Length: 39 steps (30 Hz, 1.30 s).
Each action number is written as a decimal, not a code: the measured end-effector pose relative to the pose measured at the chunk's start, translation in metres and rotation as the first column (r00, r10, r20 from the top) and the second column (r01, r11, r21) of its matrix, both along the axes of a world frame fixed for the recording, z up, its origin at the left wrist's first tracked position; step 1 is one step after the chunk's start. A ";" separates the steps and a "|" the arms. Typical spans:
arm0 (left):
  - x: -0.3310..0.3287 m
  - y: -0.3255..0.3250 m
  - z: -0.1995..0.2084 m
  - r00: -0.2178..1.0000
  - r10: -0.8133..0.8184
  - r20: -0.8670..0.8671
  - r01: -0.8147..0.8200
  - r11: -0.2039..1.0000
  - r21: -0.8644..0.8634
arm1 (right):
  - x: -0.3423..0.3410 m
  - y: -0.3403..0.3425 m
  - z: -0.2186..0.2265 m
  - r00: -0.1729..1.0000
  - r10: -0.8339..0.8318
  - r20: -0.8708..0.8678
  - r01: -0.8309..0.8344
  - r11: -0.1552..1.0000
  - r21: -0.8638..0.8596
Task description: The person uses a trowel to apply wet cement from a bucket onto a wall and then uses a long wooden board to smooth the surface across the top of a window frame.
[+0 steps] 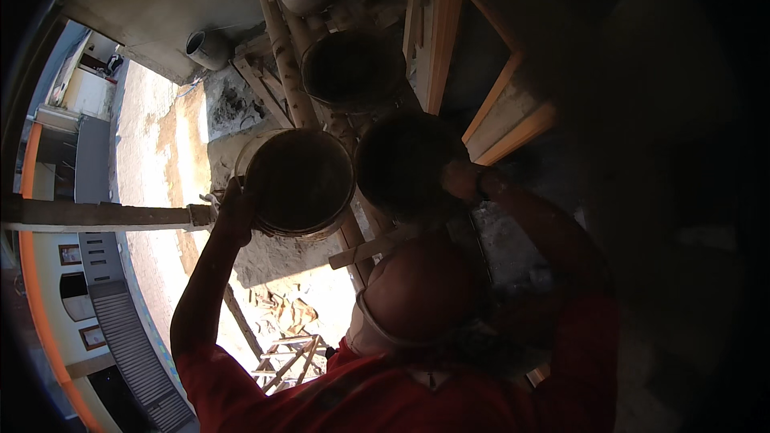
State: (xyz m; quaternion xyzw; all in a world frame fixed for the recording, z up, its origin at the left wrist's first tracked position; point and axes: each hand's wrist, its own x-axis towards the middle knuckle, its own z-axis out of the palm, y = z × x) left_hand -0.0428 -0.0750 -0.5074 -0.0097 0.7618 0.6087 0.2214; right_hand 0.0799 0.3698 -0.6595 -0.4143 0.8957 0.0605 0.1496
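My left hand (235, 210) grips the side of a round bucket (343, 224), thumb side up against its rim. The bucket's wall is pale and what lies inside it is dark. Close beside it, to the right, is a second round dark bucket (401, 167). At its right edge my right hand (463, 182) is closed, its fingers curled at the rim; shadow hides the finer detail. Both forearms rise from red sleeves, and a dark band circles my right wrist.
Beyond them, another dark round bucket (353, 70) and a further one (306, 4) rest along wooden poles (282, 56). A grey pail (208, 50) lies by the wall. Wooden frames (446, 48) lean at right. A horizontal beam (104, 215) crosses at left, above sunlit ground.
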 end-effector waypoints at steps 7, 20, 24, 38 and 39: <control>0.033 -0.018 -0.026 0.988 0.151 0.019 -0.152 0.988 0.043 | 0.021 -0.003 0.058 0.705 -0.556 0.440 0.633 0.773 -0.037; 0.008 -0.003 -0.080 0.973 0.231 0.019 -0.221 0.949 -0.226 | 0.006 -0.040 0.122 0.921 -0.307 0.238 0.300 0.952 0.068; 0.002 0.008 -0.078 0.977 0.213 0.017 -0.208 0.964 -0.166 | 0.018 -0.059 0.196 0.745 -0.494 0.449 0.559 0.829 -0.017; 0.011 0.015 -0.071 0.964 0.265 -0.020 -0.264 0.964 0.033 | 0.000 -0.020 0.144 0.692 -0.720 0.051 0.721 0.693 -0.002; 0.008 0.016 -0.078 0.955 0.296 -0.034 -0.293 0.954 0.062 | -0.007 -0.013 0.141 0.728 -0.685 0.032 0.685 0.728 -0.022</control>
